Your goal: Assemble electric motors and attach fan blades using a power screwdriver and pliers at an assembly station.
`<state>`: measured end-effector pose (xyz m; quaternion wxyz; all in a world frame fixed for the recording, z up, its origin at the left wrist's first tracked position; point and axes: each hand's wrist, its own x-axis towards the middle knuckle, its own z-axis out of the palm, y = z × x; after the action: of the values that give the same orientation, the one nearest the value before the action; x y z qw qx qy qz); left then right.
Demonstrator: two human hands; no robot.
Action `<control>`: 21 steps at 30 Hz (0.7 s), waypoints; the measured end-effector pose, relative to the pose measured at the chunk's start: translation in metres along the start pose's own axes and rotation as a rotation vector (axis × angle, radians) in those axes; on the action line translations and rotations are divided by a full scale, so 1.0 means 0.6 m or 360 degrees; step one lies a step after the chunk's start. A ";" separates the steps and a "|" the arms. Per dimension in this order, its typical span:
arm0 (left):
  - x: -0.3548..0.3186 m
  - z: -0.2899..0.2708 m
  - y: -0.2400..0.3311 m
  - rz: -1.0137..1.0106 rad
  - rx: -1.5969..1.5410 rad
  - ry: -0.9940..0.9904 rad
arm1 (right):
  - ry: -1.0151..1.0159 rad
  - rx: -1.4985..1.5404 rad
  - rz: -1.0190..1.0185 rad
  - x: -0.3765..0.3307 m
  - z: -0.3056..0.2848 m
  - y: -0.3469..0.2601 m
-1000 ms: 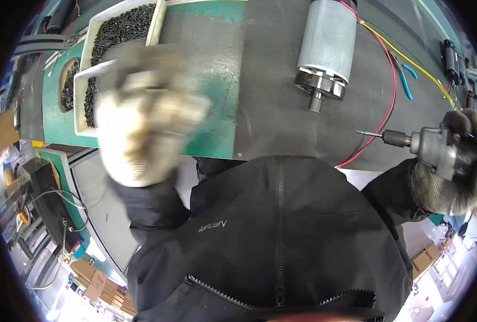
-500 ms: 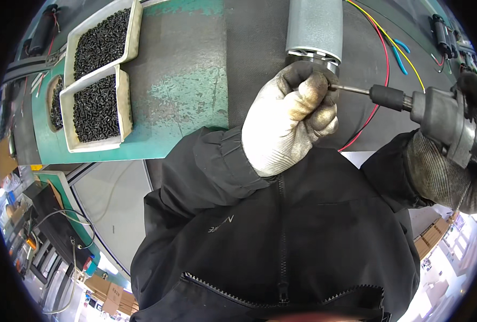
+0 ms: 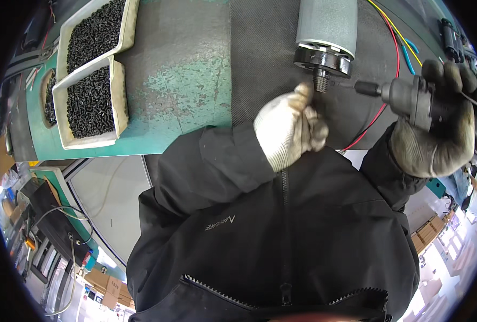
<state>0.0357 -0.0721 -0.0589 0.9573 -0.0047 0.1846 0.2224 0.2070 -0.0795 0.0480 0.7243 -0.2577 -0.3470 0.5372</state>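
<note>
A grey cylindrical motor point(image 3: 327, 24) lies at the top centre, with a black end plate point(image 3: 323, 60) and a threaded shaft point(image 3: 321, 81) facing me. My left hand point(image 3: 291, 126), in a whitish glove with dirty fingertips, is just below the shaft. Its fingers are curled together; whether something small sits in them is hidden. A dark power screwdriver point(image 3: 405, 99) is gripped by my gloved right hand point(image 3: 434, 142). Its bit points left toward the shaft and end plate and is blurred; I cannot tell if it touches them.
Two off-white bins point(image 3: 121, 96) full of small black screws point(image 3: 89, 102) stand on the worn green board point(image 3: 182, 102) at left. Red and yellow wires point(image 3: 397, 40) curve past the motor, beside blue-handled pliers point(image 3: 409, 56). More dark cylinders point(image 3: 452, 40) lie at far right.
My left hand has come down off the motor's end, uncovering the black plate and shaft. The screwdriver has shifted left and slightly up with my right hand.
</note>
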 end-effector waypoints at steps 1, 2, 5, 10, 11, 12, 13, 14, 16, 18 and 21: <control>0.004 0.009 -0.001 0.0055 -0.0132 0.0430 | 0.0044 -0.0085 -0.0035 0.001 -0.007 0.000; 0.008 0.005 0.002 0.0058 -0.0131 0.0430 | 0.0074 -0.0168 -0.0067 0.006 -0.017 0.002; 0.021 -0.016 0.007 0.0190 -0.0155 0.0009 | 0.0293 -0.0430 -0.0353 0.008 -0.037 0.022; 0.021 -0.025 0.003 0.0239 -0.0023 -0.0072 | -0.0182 -0.0293 -0.0119 -0.008 -0.030 0.014; 0.021 -0.027 0.003 0.0238 0.0009 -0.0090 | -0.0093 -0.0496 -0.0159 -0.009 -0.022 0.017; 0.020 -0.025 0.002 0.0243 0.0005 -0.0085 | -0.0004 -0.0699 -0.0200 -0.011 -0.016 0.022; 0.020 -0.019 0.003 0.0237 0.0053 -0.0018 | -0.0007 -0.0700 -0.0194 -0.013 -0.012 0.027; 0.021 -0.016 0.003 0.0231 0.0102 0.0049 | -0.0020 -0.0716 -0.0254 -0.017 -0.010 0.035; 0.023 -0.018 -0.001 0.0261 0.0151 0.0049 | -0.0047 -0.0741 -0.0371 -0.025 -0.009 0.048; 0.022 -0.023 -0.002 0.0295 0.0201 0.0057 | -0.0046 -0.0747 -0.0354 -0.015 -0.019 0.045; 0.020 -0.018 -0.003 0.0317 0.0275 0.0040 | -0.0028 -0.0806 -0.0333 0.000 -0.035 0.029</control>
<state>0.0425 -0.0694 -0.0731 0.9250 0.0933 0.2145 0.2995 0.2130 -0.0743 0.0222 0.6852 -0.3886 -0.5014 0.3580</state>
